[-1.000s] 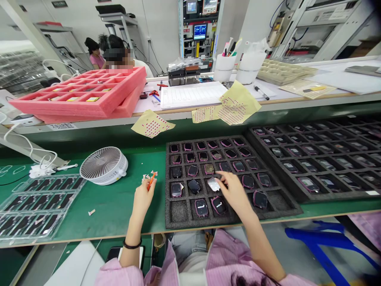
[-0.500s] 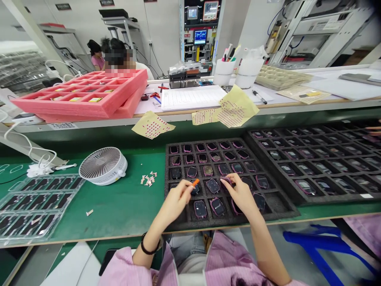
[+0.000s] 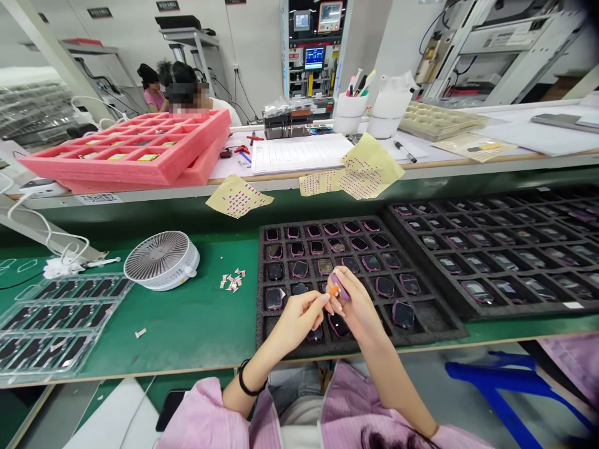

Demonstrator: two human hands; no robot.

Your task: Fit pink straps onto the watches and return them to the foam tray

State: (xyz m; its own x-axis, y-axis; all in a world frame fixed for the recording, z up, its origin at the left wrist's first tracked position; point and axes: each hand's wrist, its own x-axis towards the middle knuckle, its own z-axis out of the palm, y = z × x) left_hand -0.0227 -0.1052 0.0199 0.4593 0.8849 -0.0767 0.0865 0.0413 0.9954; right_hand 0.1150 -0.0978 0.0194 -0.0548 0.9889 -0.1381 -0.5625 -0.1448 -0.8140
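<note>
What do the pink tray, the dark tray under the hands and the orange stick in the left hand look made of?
The pink tray looks like thick foam: matte, with soft cut pockets. The dark tray seems to be charcoal foam too, judging by its grainy matte surface and cut cells. The orange stick may be smooth plastic, but too little shows to be sure.
</note>
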